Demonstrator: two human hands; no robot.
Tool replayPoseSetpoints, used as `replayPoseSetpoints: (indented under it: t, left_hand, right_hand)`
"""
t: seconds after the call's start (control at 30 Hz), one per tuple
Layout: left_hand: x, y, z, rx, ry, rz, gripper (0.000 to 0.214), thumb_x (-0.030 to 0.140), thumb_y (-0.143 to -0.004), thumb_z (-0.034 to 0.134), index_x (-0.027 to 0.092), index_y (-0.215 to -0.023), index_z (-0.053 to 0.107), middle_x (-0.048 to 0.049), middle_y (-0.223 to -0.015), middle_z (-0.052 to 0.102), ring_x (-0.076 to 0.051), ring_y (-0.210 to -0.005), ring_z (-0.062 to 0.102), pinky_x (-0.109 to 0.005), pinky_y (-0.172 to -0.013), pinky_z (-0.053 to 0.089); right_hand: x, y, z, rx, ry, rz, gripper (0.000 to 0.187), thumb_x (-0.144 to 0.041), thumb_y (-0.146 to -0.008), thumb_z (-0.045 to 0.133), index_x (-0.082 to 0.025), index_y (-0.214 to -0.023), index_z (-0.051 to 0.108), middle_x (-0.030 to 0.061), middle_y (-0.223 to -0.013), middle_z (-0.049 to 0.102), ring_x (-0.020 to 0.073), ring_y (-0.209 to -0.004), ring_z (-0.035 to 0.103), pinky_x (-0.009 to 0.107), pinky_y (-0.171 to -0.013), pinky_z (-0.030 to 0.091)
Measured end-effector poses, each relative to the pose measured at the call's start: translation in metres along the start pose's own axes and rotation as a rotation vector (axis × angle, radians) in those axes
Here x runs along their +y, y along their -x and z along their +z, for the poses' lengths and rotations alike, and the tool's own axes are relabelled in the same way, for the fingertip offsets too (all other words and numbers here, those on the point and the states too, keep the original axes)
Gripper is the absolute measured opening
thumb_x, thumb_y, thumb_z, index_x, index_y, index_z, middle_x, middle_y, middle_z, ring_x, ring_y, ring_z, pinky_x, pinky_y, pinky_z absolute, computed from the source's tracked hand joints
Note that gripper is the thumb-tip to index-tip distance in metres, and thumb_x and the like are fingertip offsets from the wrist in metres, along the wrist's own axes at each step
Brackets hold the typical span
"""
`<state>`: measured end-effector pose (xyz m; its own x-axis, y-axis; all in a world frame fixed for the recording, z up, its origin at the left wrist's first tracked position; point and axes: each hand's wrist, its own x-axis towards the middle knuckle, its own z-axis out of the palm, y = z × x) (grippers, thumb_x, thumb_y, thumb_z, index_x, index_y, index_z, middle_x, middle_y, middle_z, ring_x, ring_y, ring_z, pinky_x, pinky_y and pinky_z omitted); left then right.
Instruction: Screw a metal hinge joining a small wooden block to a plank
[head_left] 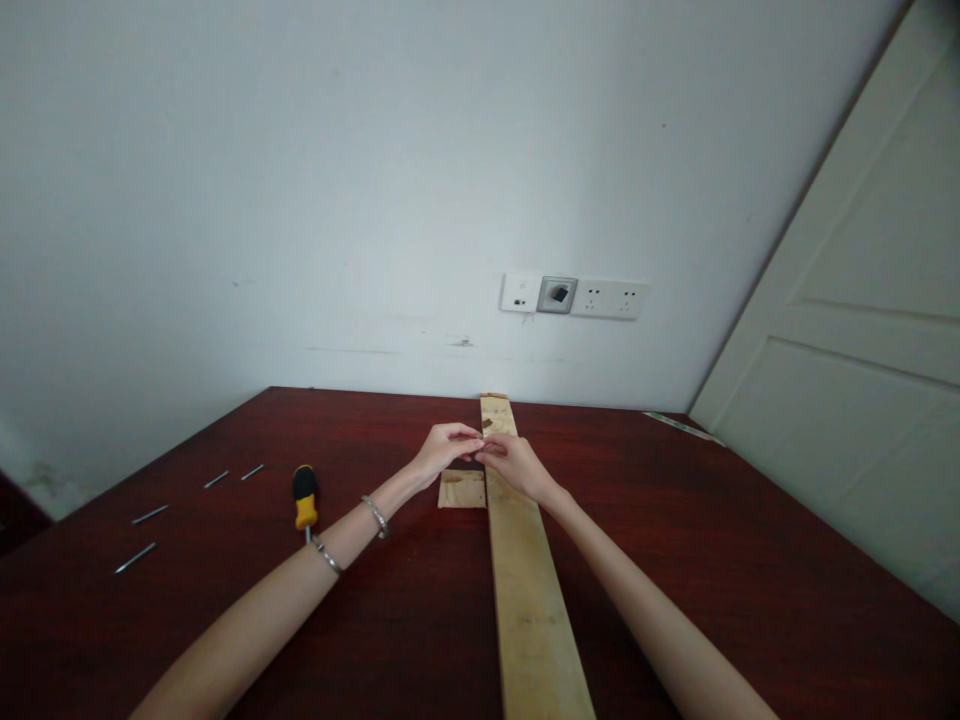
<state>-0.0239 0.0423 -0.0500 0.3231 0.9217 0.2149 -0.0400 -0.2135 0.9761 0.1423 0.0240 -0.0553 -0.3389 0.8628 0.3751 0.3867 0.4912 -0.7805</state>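
A long pale wooden plank [529,580] lies lengthwise on a dark red table [720,560], running away from me toward the wall. A small square wood piece [462,489] lies against its left side. My left hand [442,449] and my right hand [511,462] meet above the far part of the plank, fingertips pinched together on something small and thin that I cannot make out. Two bracelets circle my left wrist.
A screwdriver with a yellow and black handle [304,497] lies left of my left arm. Several long nails [148,515] are scattered at the table's left. A white wall with sockets [574,296] stands behind; a white door [862,350] is at the right.
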Motion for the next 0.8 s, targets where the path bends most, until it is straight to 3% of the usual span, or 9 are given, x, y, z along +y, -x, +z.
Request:
replayPoseSetpoints:
  t: [0.17,0.53,0.8]
  left_hand:
    - [-0.0029,-0.0015,-0.0013,-0.008,-0.006,0.007,0.027,0.029,-0.065,0.075,0.009,-0.081,0.068,-0.0039,-0.07,0.065,-0.01,-0.059,0.056,-0.023,-0.058,0.046]
    - [-0.0021,-0.0005,-0.0006,0.005,0.009,-0.016,0.026,0.029,-0.064,0.076,0.009,-0.081,0.068,-0.0044,-0.072,0.066,-0.011,-0.06,0.057,-0.024,-0.06,0.047]
    - [-0.0026,-0.001,-0.001,0.001,-0.002,0.003,0.026,0.029,-0.064,0.076,0.01,-0.08,0.068,-0.0042,-0.071,0.066,-0.011,-0.06,0.057,-0.023,-0.059,0.046]
  right_hand:
    - [-0.001,0.0008,-0.0016,0.017,0.124,-0.012,0.019,-0.025,-0.078,0.062,-0.018,-0.093,0.068,0.006,-0.088,0.072,0.0204,-0.082,0.067,0.032,-0.076,0.051]
    - [0.0008,0.0,0.0002,0.016,0.009,-0.007,0.019,-0.026,-0.077,0.062,-0.016,-0.091,0.068,0.0073,-0.088,0.073,0.0202,-0.081,0.068,0.033,-0.078,0.052]
    - [-0.0003,-0.0005,-0.0005,0.035,0.044,-0.021,0.017,-0.023,-0.076,0.063,-0.016,-0.09,0.069,0.0065,-0.087,0.073,0.0196,-0.08,0.068,0.032,-0.076,0.051]
